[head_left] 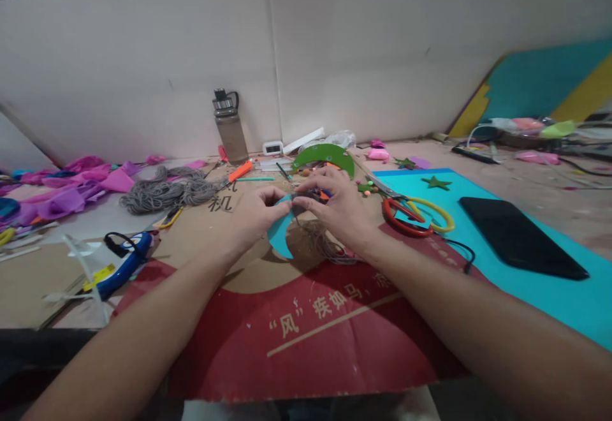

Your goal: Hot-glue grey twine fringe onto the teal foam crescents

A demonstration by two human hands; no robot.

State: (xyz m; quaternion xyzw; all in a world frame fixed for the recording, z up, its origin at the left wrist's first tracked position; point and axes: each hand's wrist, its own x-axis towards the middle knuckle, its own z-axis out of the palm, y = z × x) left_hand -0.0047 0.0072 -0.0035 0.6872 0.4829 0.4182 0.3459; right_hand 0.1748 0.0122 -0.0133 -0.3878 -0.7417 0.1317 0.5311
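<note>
My left hand (251, 217) pinches a light-blue crescent (280, 236) between thumb and fingers near its upper end. Close beside it, the fingers of my right hand (342, 207) are drawn together at the same end of the crescent. A thin dark strand, seemingly grey string, shows at those fingertips; the fingers partly hide it. Loose grey string (335, 252) lies coiled on the cardboard (306, 344) under my right hand. Just beyond the hands rests a green crescent (329, 152) with small dots on it.
Right of my hands lie scissors (414, 215) with red and yellow handles, a blue sheet (478, 236), a green star (437, 183) and a black phone (523, 236). Leftward are a grey yarn bundle (165, 188), an orange cutter (240, 171) and a blue tool (125, 265). A bottle (230, 131) stands behind.
</note>
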